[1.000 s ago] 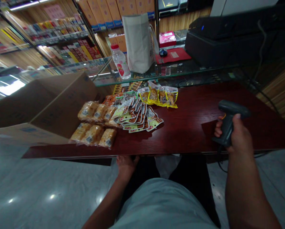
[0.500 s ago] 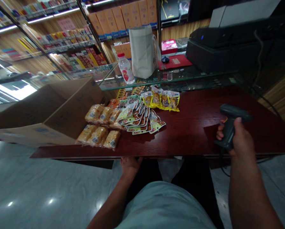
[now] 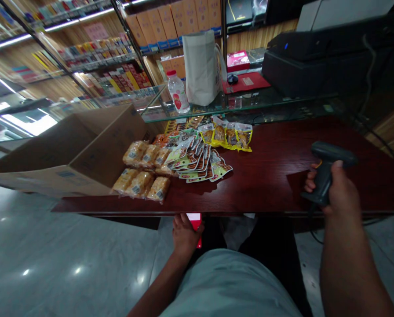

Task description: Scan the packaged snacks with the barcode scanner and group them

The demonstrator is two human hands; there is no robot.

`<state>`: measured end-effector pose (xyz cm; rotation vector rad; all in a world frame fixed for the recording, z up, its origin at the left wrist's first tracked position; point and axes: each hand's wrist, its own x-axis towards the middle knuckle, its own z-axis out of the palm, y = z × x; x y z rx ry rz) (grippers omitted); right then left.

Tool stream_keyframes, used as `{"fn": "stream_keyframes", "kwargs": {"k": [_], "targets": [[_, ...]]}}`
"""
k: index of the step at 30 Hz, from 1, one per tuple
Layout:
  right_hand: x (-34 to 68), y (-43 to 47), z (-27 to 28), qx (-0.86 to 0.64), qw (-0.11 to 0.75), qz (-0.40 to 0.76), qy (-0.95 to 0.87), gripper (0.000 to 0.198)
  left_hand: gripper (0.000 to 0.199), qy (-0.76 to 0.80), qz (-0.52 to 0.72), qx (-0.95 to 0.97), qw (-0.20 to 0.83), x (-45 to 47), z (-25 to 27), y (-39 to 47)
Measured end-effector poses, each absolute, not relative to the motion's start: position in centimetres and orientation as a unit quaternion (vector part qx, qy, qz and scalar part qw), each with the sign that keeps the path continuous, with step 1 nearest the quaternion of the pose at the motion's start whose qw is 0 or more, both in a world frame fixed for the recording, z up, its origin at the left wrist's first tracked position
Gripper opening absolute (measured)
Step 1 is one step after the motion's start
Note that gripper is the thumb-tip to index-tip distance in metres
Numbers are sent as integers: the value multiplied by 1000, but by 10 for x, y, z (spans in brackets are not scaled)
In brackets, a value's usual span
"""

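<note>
In the head view my right hand (image 3: 342, 193) is wrapped round the grip of a dark barcode scanner (image 3: 322, 176), held above the right part of the brown desk (image 3: 266, 185). My left hand (image 3: 185, 233), below the desk's front edge, is closed on a red phone (image 3: 198, 241) with a bright white area at its top; part of it is hidden by the fingers. Left of centre on the desk lie wrapped bread pieces (image 3: 139, 182), a fanned pile of flat snack packets (image 3: 200, 163) and yellow-edged snack pouches (image 3: 228, 134).
An open cardboard box (image 3: 88, 154) stands at the desk's left end. Behind, a glass counter (image 3: 249, 101) carries a bottle with a red cap (image 3: 177, 92), a pale bag (image 3: 202, 68) and a dark machine (image 3: 302, 66). A cable hangs below the scanner.
My left hand has come out a little from under the desk edge, and the red phone now shows in it. My right hand still holds the barcode scanner. The view has shifted slightly.
</note>
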<state>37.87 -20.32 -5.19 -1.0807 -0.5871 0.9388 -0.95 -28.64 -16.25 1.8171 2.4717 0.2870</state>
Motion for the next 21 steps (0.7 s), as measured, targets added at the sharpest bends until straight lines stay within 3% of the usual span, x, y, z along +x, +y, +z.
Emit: {"fn": "stream_keyframes", "kwargs": {"k": [4,8,12,15,21], "targets": [[380,-203,-52,-490,711,428,-268,64,92,798,198,560,103,-20,-169,-301],[379,-204,-52,-484,710,428,-280,58,110,751,300,475,347,-46,-162,-313],[377,-205,-50,-496,715,417,-264,52,84,653,293,418,559,-72,-148,-320],[376,-205,-48,-492,720,416,-258,47,66,624,268,431,593,-79,-141,-321],[377,-205,-50,-495,718,416,-257,45,58,617,242,441,605,-80,-143,-317]]}}
